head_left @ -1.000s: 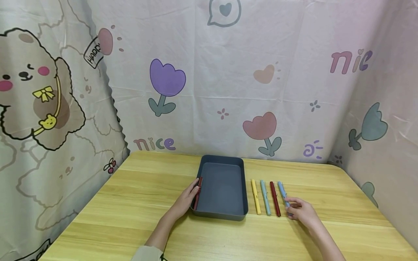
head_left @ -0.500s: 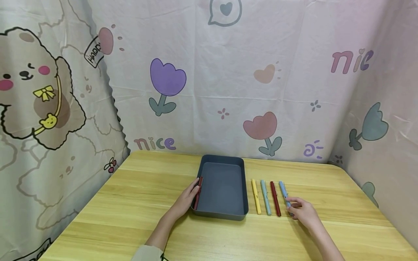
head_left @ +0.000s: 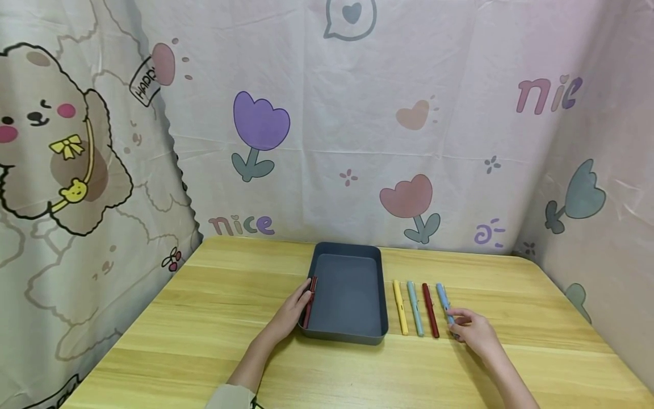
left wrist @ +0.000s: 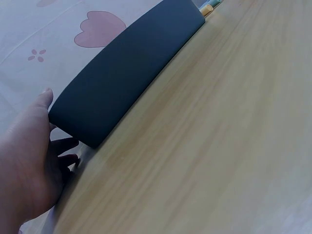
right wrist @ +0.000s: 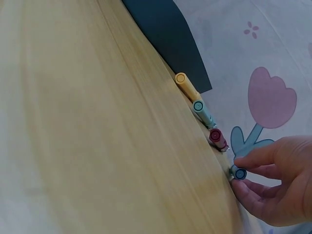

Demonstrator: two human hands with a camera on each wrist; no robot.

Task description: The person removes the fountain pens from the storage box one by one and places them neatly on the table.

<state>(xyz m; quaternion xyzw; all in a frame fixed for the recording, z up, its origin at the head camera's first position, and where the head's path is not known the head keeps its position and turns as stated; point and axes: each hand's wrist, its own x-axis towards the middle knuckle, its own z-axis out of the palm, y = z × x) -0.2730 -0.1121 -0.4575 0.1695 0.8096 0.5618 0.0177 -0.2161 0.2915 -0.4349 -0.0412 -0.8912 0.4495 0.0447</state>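
A dark grey tray stands on the table, with one dark red pen lying along its inner left wall. My left hand holds the tray's left side; in the left wrist view the thumb is at the rim and the other fingers are against the outside. To the tray's right, a yellow pen, a light green-blue pen and another dark red pen lie in a row. At the row's right end my right hand pinches a light blue pen near its lower end.
The wood-grain table reaches back to a printed cloth hanging behind it. More cloth hangs along the left side, and again on the right. The tray's back end is close to the rear cloth.
The light blue pen's far end has shifted slightly to the right since a second ago, with my right hand on it. My left hand and the tray have stayed in place.
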